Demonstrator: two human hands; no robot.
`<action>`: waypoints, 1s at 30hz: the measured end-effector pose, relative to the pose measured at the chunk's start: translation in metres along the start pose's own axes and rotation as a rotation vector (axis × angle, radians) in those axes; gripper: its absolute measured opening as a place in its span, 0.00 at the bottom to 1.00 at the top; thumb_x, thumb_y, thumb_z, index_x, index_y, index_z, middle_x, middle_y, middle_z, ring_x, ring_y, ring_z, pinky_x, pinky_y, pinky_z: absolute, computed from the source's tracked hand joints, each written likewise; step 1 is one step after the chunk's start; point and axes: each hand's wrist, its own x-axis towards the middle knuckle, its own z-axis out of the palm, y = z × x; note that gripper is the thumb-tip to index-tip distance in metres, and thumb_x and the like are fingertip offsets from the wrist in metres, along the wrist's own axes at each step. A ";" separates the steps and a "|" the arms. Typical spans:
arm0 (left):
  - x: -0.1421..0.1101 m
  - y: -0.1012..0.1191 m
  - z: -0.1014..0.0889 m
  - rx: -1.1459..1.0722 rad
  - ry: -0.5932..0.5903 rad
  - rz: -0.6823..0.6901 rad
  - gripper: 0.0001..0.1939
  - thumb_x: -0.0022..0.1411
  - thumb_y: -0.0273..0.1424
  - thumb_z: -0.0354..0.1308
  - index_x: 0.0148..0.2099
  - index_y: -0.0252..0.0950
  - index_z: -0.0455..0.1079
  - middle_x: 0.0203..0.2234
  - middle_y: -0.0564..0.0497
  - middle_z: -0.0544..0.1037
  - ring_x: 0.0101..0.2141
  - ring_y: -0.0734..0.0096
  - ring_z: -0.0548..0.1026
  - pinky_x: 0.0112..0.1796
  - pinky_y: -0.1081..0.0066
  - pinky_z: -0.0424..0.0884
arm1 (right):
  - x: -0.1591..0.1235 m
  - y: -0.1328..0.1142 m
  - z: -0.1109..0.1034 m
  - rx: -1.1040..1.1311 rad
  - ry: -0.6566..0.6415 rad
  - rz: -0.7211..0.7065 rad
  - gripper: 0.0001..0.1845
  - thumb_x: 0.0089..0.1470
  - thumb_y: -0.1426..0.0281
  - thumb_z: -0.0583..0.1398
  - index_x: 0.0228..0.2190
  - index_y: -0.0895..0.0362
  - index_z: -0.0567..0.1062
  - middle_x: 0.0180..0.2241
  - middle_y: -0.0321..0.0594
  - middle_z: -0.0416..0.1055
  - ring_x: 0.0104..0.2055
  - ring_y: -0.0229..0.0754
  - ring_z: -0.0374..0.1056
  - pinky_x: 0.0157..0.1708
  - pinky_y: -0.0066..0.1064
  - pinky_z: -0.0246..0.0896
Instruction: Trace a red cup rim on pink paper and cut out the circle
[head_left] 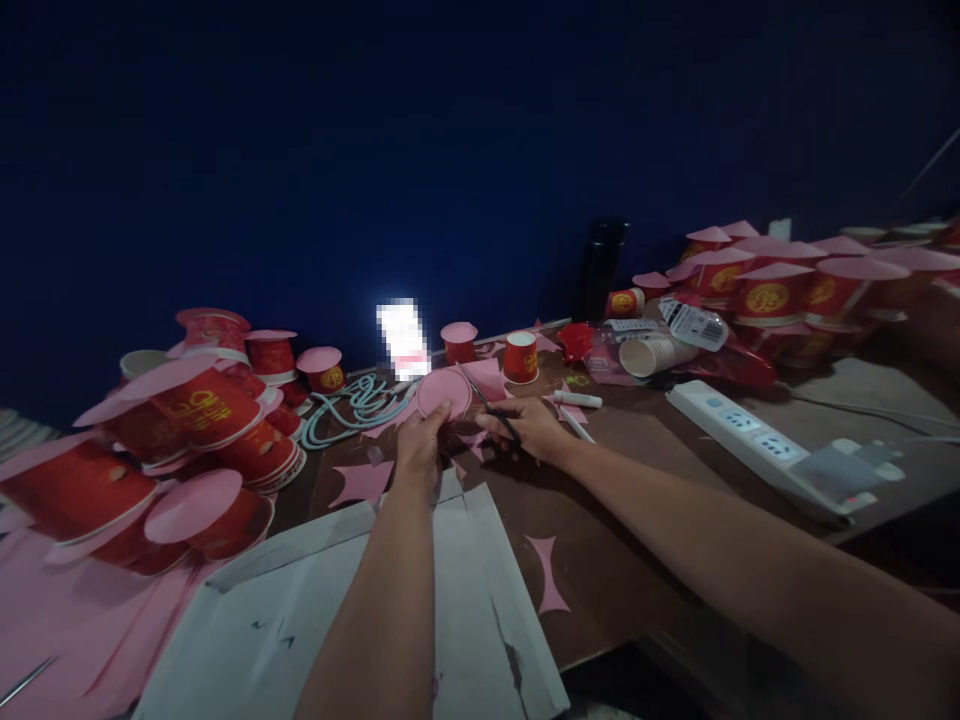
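My left hand [420, 442] pinches the lower edge of a piece of pink paper [442, 388], thumb on top. A dark round outline shows on the paper. In my right hand [531, 428] is a pair of scissors [489, 402], its blades pointing up and left beside the circle's right edge. Whether the blades touch the paper is hard to make out. Pink offcuts [363, 482] lie around both hands. Just beyond them stands a red paper cup [521, 358], and a white capped marker [577, 399] lies to the right.
Red cups topped with pink discs crowd the left [202, 410] and the right back [772, 295]. A lit phone [403, 338], a coiled pale cable [337, 412], a black bottle [600, 270] and a power strip [739, 440] surround the work. White cardboard [285, 610] lies in front.
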 end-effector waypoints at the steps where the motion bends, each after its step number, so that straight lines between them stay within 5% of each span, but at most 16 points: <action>1: 0.001 0.000 0.000 -0.001 0.003 -0.003 0.22 0.42 0.35 0.70 0.40 0.30 0.74 0.32 0.43 0.80 0.33 0.60 0.79 0.39 0.60 0.75 | 0.000 -0.001 0.000 -0.004 -0.003 -0.004 0.26 0.45 0.53 0.64 0.39 0.60 0.79 0.18 0.32 0.66 0.18 0.31 0.60 0.14 0.20 0.54; 21: -0.004 0.003 0.002 -0.008 0.011 0.030 0.20 0.44 0.35 0.68 0.39 0.30 0.74 0.33 0.43 0.80 0.35 0.60 0.79 0.39 0.61 0.74 | -0.001 -0.004 -0.001 -0.019 0.004 0.004 0.25 0.45 0.53 0.64 0.38 0.59 0.79 0.18 0.33 0.66 0.18 0.31 0.60 0.15 0.21 0.53; 30: -0.001 0.003 0.001 -0.034 0.028 -0.016 0.22 0.42 0.36 0.69 0.38 0.29 0.73 0.28 0.45 0.80 0.28 0.61 0.78 0.34 0.61 0.75 | -0.002 -0.005 0.000 0.003 -0.008 -0.004 0.24 0.43 0.53 0.65 0.35 0.59 0.79 0.18 0.31 0.64 0.18 0.31 0.58 0.17 0.22 0.53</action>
